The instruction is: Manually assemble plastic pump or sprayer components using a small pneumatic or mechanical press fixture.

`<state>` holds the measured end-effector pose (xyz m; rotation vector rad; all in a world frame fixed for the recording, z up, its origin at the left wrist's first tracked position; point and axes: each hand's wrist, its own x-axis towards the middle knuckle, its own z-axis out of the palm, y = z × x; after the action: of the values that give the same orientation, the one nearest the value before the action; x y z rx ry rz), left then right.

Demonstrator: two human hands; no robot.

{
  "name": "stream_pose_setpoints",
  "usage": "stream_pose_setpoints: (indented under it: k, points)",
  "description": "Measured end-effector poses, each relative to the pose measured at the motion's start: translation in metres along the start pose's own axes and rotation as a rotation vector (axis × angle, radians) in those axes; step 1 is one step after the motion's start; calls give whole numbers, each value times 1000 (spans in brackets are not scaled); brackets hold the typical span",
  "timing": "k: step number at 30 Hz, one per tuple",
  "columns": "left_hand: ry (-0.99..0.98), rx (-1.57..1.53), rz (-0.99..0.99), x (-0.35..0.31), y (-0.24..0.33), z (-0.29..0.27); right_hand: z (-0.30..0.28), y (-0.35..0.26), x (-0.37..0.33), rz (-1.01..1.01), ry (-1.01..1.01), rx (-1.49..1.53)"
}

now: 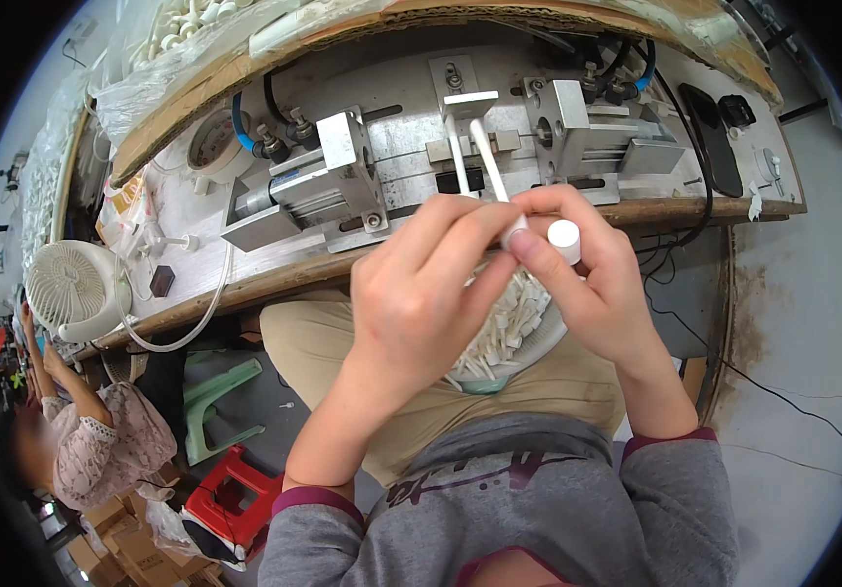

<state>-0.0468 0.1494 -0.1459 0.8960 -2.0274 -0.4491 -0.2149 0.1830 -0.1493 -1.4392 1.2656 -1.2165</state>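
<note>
My left hand [416, 284] is closed, its fingertips pinching the near end of a white plastic rod [489, 161]. This rod slants up toward the metal fixture on the bench; a second white rod [456, 147] runs beside it. My right hand [592, 284] is closed too, thumb and forefinger meeting at a small white piece [515, 231] at the rod's end. A white round cap [565, 235] is tucked in the right hand's other fingers. Below both hands, a bowl [540, 342] of many small white plastic pieces [509, 328] rests on my lap, partly hidden by the hands.
Metal clamp blocks flank the fixture, one at left [313, 176] and one at right [602, 137], with hoses behind. A white fan [74, 289] and a tape roll [214, 147] are at left. A red stool [233, 499] and another person [113, 440] are lower left.
</note>
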Motion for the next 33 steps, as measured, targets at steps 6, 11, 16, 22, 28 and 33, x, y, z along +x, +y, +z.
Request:
stream_pose_setpoints:
  k: [6, 11, 16, 22, 28, 33]
  points:
    - [-10, 177, -47, -5, -8, -10, -13, -1, 4, -23, 141, 27]
    - [-122, 468, 69, 1, -20, -1, -26, -14, 3, 89, 60, 362]
    - [-187, 501, 63, 14, -18, -3, -24, -10, 3, -184, 195, 167]
    - [-212, 518, 75, 15, -19, -6, -36, -19, 7, -461, 201, -72]
    - [-53, 168, -17, 64, -26, -47, -33, -23, 7, -378, 187, -185]
    - [184, 546, 104, 139, -69, -95, -16, -14, 18, -770, 179, -607]
